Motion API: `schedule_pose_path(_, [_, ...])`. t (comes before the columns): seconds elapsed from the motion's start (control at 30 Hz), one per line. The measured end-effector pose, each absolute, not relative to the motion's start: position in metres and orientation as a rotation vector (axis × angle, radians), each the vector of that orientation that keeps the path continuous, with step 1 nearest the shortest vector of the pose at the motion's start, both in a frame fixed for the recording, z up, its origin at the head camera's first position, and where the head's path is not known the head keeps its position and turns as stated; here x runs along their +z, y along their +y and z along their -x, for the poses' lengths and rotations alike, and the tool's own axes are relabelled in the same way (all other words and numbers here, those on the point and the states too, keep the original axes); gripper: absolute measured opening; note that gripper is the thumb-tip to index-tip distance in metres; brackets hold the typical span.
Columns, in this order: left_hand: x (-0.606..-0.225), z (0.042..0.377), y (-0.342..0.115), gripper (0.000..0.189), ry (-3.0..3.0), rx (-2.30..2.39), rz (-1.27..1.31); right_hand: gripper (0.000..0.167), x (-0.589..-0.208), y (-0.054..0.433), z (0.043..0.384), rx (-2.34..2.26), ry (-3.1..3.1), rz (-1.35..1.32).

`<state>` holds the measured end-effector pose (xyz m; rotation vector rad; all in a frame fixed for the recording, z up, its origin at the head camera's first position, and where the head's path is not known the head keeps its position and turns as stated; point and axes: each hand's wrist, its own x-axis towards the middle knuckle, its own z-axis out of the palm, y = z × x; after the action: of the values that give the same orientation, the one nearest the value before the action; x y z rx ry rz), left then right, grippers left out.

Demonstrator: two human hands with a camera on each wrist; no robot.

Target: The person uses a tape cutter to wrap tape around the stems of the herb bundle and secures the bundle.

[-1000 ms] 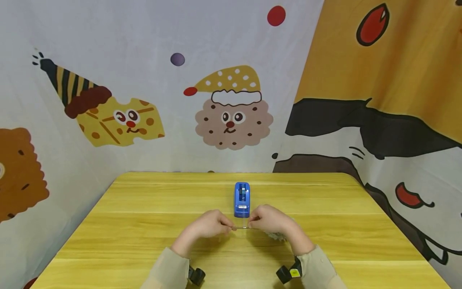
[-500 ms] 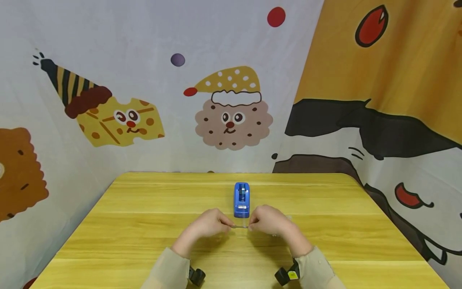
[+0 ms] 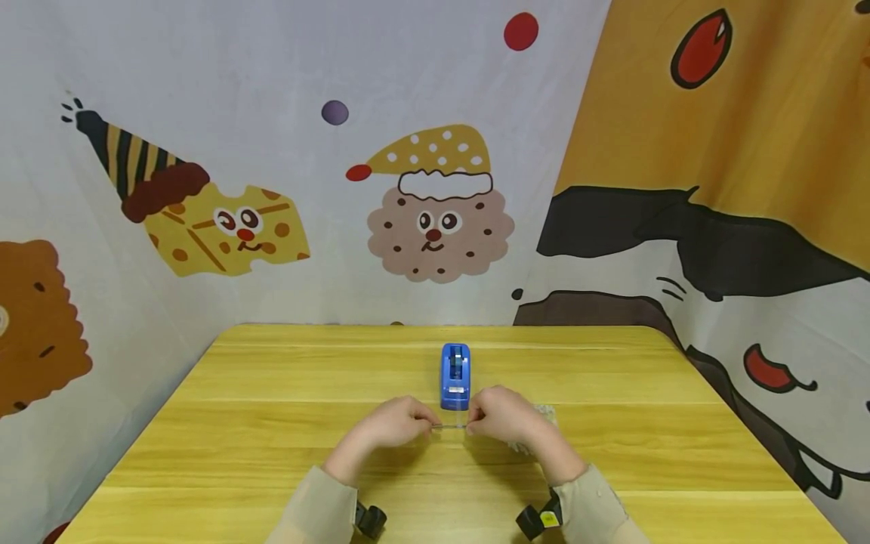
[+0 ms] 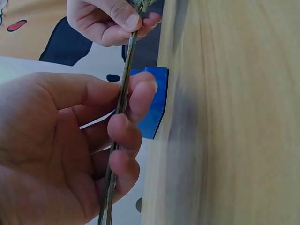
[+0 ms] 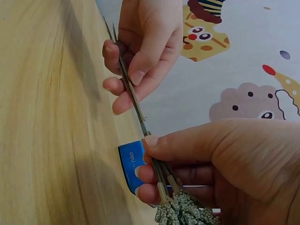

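My left hand (image 3: 397,421) and right hand (image 3: 506,414) hold a small bunch of flower sprigs level between them, in front of the blue tape dispenser (image 3: 455,399). The thin brown stems (image 4: 124,89) run between the left thumb and curled fingers, their bare ends past that hand. My right thumb and fingers pinch them just below the pale green, beaded flower heads (image 5: 183,208). Between the hands, a shiny clear band of tape (image 5: 144,125) shows on the stems. In the head view the right hand and wrist partly hide the flower heads.
The wooden table (image 3: 306,370) stretches out on both sides, its far edge against a white cartoon-print cloth (image 3: 285,60). Black wrist cameras (image 3: 371,521) sit under both cuffs.
The flower heads have turned about the stems: barely visible half a second ago, they now show on both sides of the right wrist. Both hands stay nearly in place; the dispenser has not moved.
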<state>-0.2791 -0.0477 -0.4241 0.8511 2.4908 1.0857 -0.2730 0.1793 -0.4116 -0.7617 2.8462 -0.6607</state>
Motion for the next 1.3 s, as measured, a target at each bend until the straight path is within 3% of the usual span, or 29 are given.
schedule_pose_path(0.13, [-0.4232, 0.2785, -0.0473, 0.022, 2.496, 1.057, -0.895, 0.013, -0.4112, 0.1805, 0.2740, -0.693, 2.819, 0.782])
schedule_pose_path(0.37, [-0.4245, 0.2773, -0.0485, 0.018, 2.518, 1.099, -0.836, 0.026, -0.4096, 0.1852, 0.2730, -0.759, 2.751, 0.771])
schedule_pose_path(0.77, [-0.4277, 0.2798, -0.0476, 0.016, 2.579, 1.073, -0.811, 0.007, -0.4117, 0.1816, 0.2709, -0.663, 2.862, 0.749])
schedule_pose_path(1.3, [-0.4275, 0.2784, -0.0477, 0.019, 2.550, 1.150, -0.751, 0.016, -0.4174, 0.1783, 0.2722, -0.599, 2.975, 0.731])
